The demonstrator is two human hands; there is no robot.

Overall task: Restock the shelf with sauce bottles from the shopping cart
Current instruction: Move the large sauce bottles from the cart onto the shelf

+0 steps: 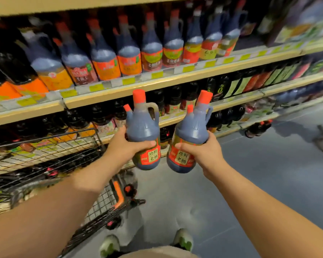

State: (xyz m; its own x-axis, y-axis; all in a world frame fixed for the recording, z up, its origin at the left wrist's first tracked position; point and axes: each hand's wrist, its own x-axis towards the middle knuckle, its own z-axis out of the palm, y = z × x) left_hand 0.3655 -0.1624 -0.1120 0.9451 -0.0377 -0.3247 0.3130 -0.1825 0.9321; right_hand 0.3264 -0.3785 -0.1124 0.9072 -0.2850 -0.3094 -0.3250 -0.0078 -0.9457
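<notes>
Two dark sauce bottles with red caps, side handles and red-and-gold labels are held up in front of the shelves. My left hand [125, 146] grips the left bottle [143, 129] round its body. My right hand [203, 151] grips the right bottle [189, 133], which tilts slightly right. The two bottles almost touch at their bases. The wire shopping cart [67, 157] stands at the lower left with dark bottles inside. The upper shelf [157, 79] carries a row of similar red-capped bottles.
Lower shelves [231, 103] hold rows of smaller dark bottles. A few bottles [257, 128] stand at floor level at the shelf's foot. Grey floor [268, 174] stretches to the right. My shoes [183, 241] show at the bottom edge beside the cart.
</notes>
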